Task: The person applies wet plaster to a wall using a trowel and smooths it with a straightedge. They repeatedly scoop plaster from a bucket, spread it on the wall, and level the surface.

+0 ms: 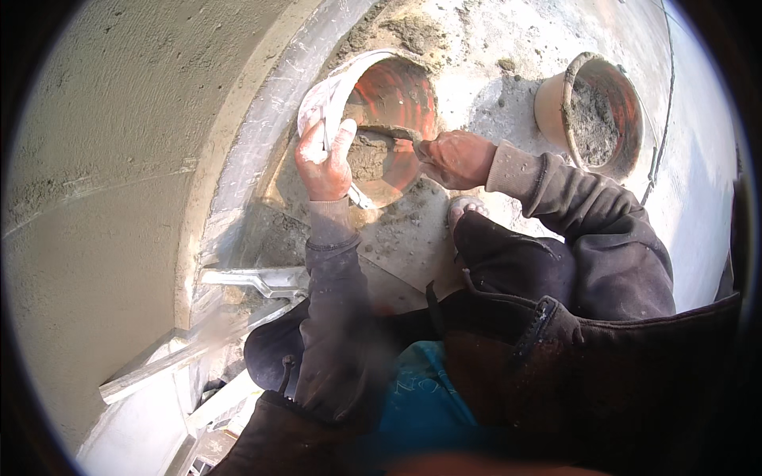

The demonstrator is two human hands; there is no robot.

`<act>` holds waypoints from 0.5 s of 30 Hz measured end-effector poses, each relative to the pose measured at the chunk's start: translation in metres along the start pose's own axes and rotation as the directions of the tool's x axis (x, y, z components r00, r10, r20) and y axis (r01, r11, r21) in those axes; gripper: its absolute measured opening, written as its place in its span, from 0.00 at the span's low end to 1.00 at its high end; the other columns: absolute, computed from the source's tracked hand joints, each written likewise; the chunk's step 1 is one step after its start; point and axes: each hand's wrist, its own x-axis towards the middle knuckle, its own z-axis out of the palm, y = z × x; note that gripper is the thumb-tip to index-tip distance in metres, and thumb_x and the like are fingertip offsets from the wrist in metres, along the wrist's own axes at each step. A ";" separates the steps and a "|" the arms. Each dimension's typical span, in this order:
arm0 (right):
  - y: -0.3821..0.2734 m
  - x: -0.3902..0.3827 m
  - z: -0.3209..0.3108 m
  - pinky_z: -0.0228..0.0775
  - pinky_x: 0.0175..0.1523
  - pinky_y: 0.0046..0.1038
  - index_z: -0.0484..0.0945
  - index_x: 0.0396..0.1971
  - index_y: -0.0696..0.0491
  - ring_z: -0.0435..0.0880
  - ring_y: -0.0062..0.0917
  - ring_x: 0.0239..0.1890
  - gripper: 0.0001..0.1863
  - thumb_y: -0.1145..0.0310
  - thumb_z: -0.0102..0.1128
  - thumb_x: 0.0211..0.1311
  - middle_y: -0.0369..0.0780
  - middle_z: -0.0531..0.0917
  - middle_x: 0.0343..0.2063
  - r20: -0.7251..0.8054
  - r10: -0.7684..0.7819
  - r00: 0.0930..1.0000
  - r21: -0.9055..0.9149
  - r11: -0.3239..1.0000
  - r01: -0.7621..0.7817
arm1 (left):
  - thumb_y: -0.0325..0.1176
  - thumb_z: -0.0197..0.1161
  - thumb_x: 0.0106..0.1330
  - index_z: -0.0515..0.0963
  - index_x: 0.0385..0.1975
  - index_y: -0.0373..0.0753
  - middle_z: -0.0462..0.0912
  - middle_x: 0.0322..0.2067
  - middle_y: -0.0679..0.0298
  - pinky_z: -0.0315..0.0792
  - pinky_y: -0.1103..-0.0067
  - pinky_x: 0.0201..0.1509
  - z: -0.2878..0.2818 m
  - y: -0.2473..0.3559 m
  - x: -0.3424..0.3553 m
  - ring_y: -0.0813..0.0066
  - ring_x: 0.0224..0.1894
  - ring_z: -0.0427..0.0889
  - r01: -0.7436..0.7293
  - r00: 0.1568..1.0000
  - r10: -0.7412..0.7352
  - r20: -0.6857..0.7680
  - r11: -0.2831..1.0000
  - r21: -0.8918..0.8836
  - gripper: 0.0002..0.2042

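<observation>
A white bucket (333, 94) lies tilted with its mouth toward me, its inside smeared reddish and grey. Wet mortar (367, 159) sits in it. My left hand (324, 163) grips the bucket's near-left rim, thumb over the edge. Closed around a handle at the opposite side of the mouth is my right hand (456, 159). From that fist a trowel (390, 131), coated in mortar, reaches into the bucket above the wet mix. Its handle is mostly hidden by my fingers.
A second bucket (549, 111) of grey mortar stands at the far right. Wet plaster covers the wall (103, 151) on the left. Mortar crumbs litter the floor (397, 242). A metal frame piece (258, 279) and a wooden board (151, 377) lie at lower left, beside my knee.
</observation>
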 end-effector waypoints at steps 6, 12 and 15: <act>0.053 -0.021 0.016 0.74 0.26 0.41 0.76 0.36 0.59 0.81 0.39 0.20 0.20 0.53 0.50 0.73 0.48 0.80 0.20 0.071 0.307 0.949 0.422 0.853 -0.308 | 0.24 0.62 0.63 0.79 0.52 0.25 0.81 0.54 0.53 0.64 0.72 0.64 0.016 0.006 -0.009 0.65 0.59 0.75 0.105 0.992 -0.101 0.070 0.993 -0.057 0.18; 0.005 -0.007 0.005 0.72 0.21 0.32 0.75 0.37 0.57 0.79 0.26 0.16 0.17 0.56 0.51 0.72 0.37 0.77 0.19 0.407 0.142 0.902 0.800 0.421 -0.427 | 0.26 0.65 0.63 0.81 0.41 0.26 0.83 0.41 0.58 0.69 0.71 0.55 0.012 0.006 -0.007 0.68 0.46 0.78 0.109 0.988 -0.125 -0.089 0.979 -0.173 0.11; -0.006 -0.007 0.000 0.74 0.23 0.35 0.75 0.41 0.58 0.82 0.30 0.19 0.14 0.61 0.51 0.69 0.39 0.80 0.21 -0.076 0.233 0.970 0.175 0.960 -0.217 | 0.25 0.63 0.63 0.81 0.45 0.27 0.83 0.45 0.56 0.67 0.72 0.60 0.010 0.005 -0.003 0.67 0.51 0.78 0.038 0.986 -0.060 -0.153 0.990 -0.139 0.13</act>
